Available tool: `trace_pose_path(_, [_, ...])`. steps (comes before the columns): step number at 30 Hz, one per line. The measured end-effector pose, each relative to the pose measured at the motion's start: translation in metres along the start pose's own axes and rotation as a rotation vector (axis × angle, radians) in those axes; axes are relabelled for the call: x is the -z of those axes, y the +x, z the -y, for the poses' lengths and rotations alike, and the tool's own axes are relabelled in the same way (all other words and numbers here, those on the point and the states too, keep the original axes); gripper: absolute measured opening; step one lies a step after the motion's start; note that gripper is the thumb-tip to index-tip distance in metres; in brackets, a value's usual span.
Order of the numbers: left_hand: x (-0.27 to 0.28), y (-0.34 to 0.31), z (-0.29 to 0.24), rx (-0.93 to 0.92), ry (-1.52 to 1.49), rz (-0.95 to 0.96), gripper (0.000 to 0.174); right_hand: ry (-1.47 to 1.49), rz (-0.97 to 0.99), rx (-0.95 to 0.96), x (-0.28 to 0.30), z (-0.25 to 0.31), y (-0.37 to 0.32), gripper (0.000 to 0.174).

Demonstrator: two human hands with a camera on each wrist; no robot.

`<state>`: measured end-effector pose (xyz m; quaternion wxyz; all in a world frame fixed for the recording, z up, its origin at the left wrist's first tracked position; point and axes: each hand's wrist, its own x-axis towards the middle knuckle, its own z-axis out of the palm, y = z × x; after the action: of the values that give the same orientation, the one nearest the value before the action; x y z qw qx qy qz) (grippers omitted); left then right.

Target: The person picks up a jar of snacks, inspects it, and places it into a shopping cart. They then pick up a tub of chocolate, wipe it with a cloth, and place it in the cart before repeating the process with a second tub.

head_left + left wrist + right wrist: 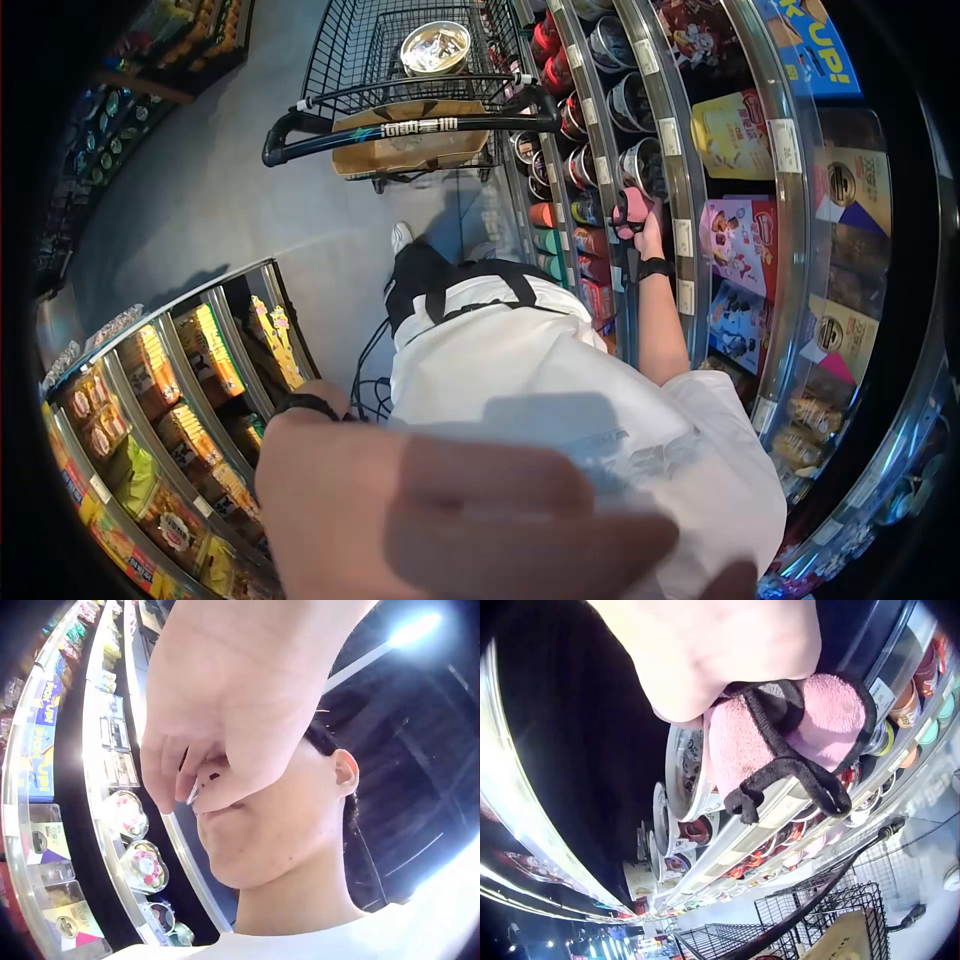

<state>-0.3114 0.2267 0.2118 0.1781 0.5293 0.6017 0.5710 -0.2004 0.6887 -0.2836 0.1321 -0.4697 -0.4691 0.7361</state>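
Observation:
My right hand (645,225) grips a folded pink cloth with black trim (629,212) at the shelf rail, beside the round tubs. In the right wrist view, the cloth (739,746) hangs below my hand (727,645), close to a clear-lidded tub (686,769). My left hand (430,500) is raised close under the head camera, large and blurred. The left wrist view has this hand (225,697) in front of the face, its fingers bent; a small shiny edge shows by the fingertips, and whether they hold it I cannot tell.
A black wire cart (345,60) with a round silver container (436,48) and an open cardboard box (400,152) stands ahead on the grey floor (225,130). Shelves of boxes and tubs run along the right. A rack of packaged snacks (155,365) is at the lower left.

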Motion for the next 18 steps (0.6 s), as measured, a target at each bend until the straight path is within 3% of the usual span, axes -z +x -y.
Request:
trace_pose_path(1, [-0.007, -0.001, -0.013, 0.020, 0.042, -0.139, 0.027, -0.035, -0.082, -0.069, -0.025, 0.023, -0.037, 0.040])
trace_pose_path(3, [-0.018, -0.005, -0.026, 0.089, 0.083, -0.392, 0.026, -0.018, -0.137, -0.078, -0.031, 0.025, -0.058, 0.040])
trace_pose_path(4, [-0.015, -0.011, -0.021, 0.108, 0.069, -0.435, 0.026, 0.041, -0.168, 0.107, 0.007, -0.012, -0.015, 0.040])
trace_pose_path(7, [0.034, -0.023, 0.036, -0.021, -0.034, 0.060, 0.039, 0.058, -0.481, 0.017, -0.062, 0.038, -0.109, 0.035])
trace_pose_path(8, [0.044, -0.020, 0.049, -0.044, -0.049, 0.176, 0.040, 0.070, -0.449, 0.080, -0.058, 0.033, -0.115, 0.032])
trace_pose_path(11, [0.055, -0.018, 0.097, 0.065, 0.017, 0.268, 0.041, 0.021, -0.316, 0.330, -0.041, 0.000, -0.127, 0.026])
trace_pose_path(13, [0.059, -0.015, 0.135, 0.297, -0.021, 0.266, 0.041, 0.000, -0.261, 0.327, -0.052, -0.007, -0.153, 0.028])
trace_pose_path(15, [0.052, -0.017, 0.191, 0.314, 0.182, 0.207, 0.045, -0.107, -0.194, 0.299, -0.059, -0.016, -0.174, 0.031])
trace_pose_path(18, [0.039, -0.007, 0.247, 0.539, 0.202, 0.293, 0.063, -0.089, -0.099, 0.238, -0.097, 0.000, -0.215, 0.033])
